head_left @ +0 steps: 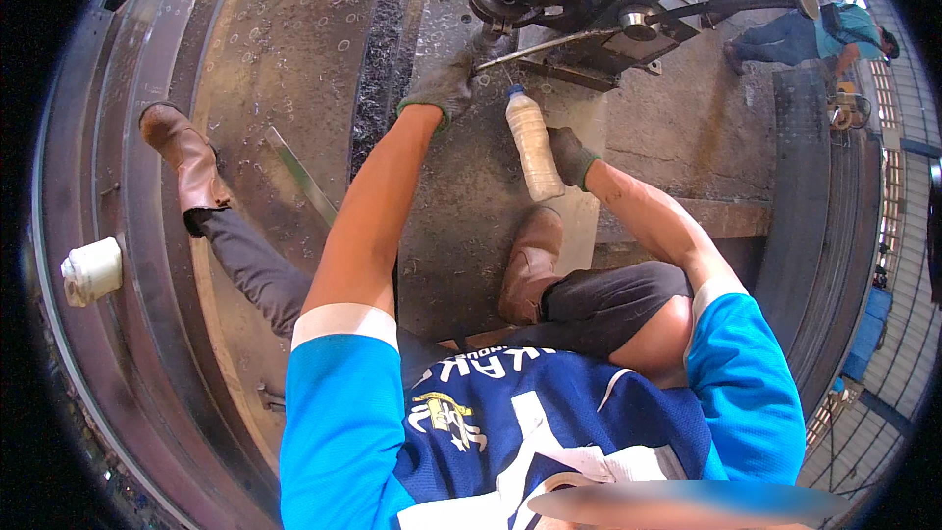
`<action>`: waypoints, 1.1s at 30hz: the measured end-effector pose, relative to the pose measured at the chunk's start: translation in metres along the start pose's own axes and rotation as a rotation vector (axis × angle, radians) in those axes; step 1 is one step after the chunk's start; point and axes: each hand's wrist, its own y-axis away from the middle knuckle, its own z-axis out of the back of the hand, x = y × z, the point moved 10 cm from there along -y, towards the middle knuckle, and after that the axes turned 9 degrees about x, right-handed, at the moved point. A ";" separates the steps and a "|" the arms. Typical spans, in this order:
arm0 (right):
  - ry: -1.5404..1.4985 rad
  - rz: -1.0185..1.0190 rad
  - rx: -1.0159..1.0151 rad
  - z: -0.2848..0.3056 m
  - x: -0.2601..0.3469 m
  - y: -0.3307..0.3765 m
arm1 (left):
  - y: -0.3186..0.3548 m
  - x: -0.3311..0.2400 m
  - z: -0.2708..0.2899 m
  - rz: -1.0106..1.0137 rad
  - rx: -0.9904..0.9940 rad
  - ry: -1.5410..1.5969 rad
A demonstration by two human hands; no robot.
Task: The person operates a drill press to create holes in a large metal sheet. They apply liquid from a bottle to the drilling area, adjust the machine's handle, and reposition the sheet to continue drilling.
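My right hand, in a dark glove, is closed around a clear plastic bottle of cloudy whitish liquid. The bottle tilts with its blue cap toward a drilling machine. My left hand, also gloved, reaches up beside the machine's drilling end. Its fingers are dark and blurred, so their grip does not show. A thin metal lever runs from the machine's hub to a tip right by that hand. Under both hands lies a dark steel plate strewn with metal shavings.
Long steel beams run along the left, with a white plastic container on them. A narrow flat metal strip lies near my left leg. More stacked steel is at the right. Another person bends over at the far right.
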 end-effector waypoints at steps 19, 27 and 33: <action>-0.735 -0.192 0.075 -0.007 -0.045 -0.011 | -0.001 -0.001 -0.006 0.043 0.057 -0.002; 0.238 0.163 0.093 -0.002 -0.002 -0.009 | 0.003 -0.003 -0.003 0.067 0.043 -0.001; -0.602 -0.044 0.010 -0.004 -0.014 -0.004 | -0.004 0.001 -0.008 -0.022 -0.070 -0.041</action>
